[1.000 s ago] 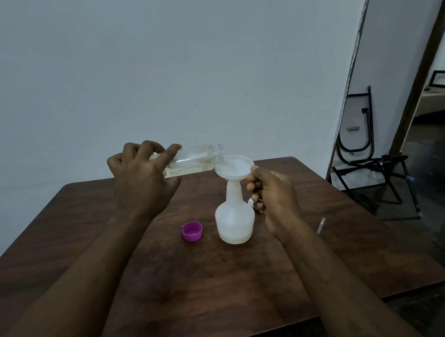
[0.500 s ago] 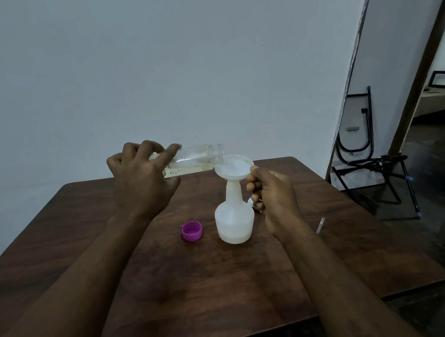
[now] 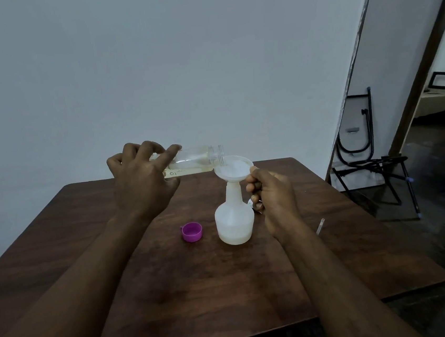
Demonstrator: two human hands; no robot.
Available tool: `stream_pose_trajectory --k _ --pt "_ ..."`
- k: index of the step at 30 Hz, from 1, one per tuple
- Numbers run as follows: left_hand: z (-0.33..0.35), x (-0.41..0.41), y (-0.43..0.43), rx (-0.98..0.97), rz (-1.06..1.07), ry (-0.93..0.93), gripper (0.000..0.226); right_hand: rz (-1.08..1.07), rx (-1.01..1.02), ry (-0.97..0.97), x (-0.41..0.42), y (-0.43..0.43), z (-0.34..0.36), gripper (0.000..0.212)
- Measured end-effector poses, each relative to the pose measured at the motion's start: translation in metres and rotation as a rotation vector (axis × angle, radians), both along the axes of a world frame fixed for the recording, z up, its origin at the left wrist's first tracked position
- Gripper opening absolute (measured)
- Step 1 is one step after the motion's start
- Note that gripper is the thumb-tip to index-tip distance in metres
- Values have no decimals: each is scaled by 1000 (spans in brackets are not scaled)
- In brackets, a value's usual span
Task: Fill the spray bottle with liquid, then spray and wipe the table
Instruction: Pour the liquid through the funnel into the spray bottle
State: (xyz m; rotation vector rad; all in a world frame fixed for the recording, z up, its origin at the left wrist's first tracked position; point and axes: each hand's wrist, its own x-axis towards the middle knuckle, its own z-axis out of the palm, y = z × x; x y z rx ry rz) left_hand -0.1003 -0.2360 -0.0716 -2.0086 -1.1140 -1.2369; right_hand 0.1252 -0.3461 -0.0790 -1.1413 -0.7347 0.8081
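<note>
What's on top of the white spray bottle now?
A white funnel sits in the spray bottle neck, the right hand holding its rim; the left hand tips a clear bottle over it. The funnel covers the neck opening.

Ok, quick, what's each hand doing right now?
Left hand: grips the clear bottle, tipped over the funnel.
Right hand: pinches the funnel's rim, above the spray bottle.
</note>
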Motion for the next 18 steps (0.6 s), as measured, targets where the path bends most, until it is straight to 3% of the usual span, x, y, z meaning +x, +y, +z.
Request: stream_pose_trajectory --k 18 --pt "2 2 -4 0 8 -7 61 -8 -1 2 -1 0 1 37"
